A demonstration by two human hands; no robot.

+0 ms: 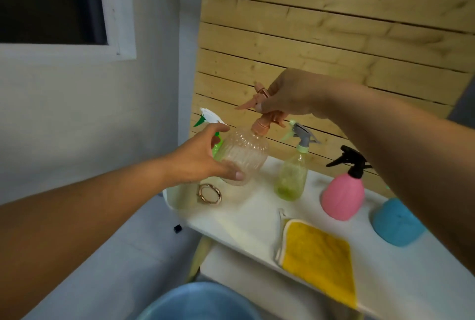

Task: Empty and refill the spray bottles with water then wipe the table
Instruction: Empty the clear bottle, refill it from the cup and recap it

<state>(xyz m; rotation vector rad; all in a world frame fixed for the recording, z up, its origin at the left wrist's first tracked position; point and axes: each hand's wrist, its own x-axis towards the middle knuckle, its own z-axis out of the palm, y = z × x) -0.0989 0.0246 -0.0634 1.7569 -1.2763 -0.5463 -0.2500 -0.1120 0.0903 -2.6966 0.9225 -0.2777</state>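
Both bare forearms reach forward from the lower corners. The left hand cups the side of a clear ribbed round spray bottle, thumb pressed low on its front. The right hand comes from above, wrist bent down, fingers apparently pinched around the bottle's peach plastic trigger head.

blue bottle top hidden by arm, blue basin cut off below
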